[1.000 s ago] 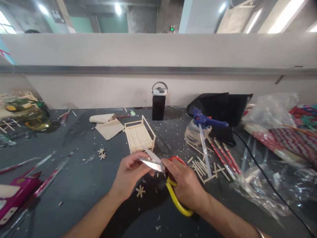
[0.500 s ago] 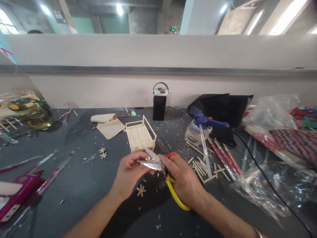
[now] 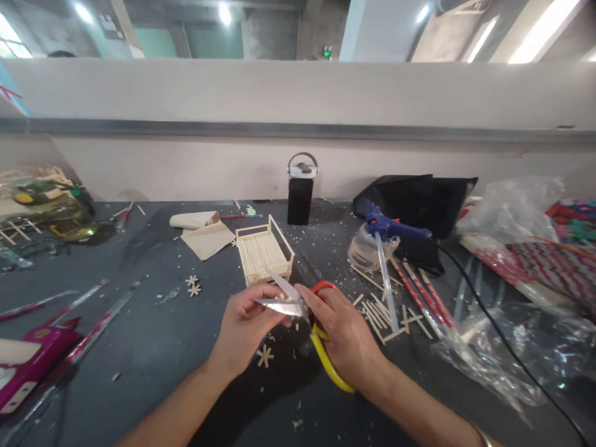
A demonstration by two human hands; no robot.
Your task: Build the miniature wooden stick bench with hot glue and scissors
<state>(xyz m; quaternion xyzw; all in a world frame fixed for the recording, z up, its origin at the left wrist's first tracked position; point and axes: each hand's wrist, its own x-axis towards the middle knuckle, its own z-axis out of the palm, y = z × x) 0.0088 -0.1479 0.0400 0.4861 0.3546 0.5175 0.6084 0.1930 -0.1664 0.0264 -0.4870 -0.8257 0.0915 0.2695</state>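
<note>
My right hand (image 3: 347, 329) grips the scissors (image 3: 328, 366), which have yellow and red handles. Their blades stand apart and point left, across the fingers of my left hand (image 3: 246, 326). That hand is closed in a pinch; what it holds is hidden behind the blades. Just beyond the hands sits a small bed-like frame (image 3: 264, 249) of pale wooden sticks. A star-shaped stick piece (image 3: 265, 356) lies on the table below my left hand, and two smaller stars (image 3: 193, 285) lie farther left.
A blue glue gun (image 3: 395, 226) rests on a clear round container (image 3: 370, 248) at right, its black cord running forward. Cut sticks (image 3: 376, 312) lie nearby. A black bottle (image 3: 300, 200) stands at the back. A beige cloth (image 3: 205, 239) and a magenta tool (image 3: 40, 360) are at left.
The scissors' blades have shifted slightly left. Both hands otherwise keep nearly the same place, and the view has tilted a little.
</note>
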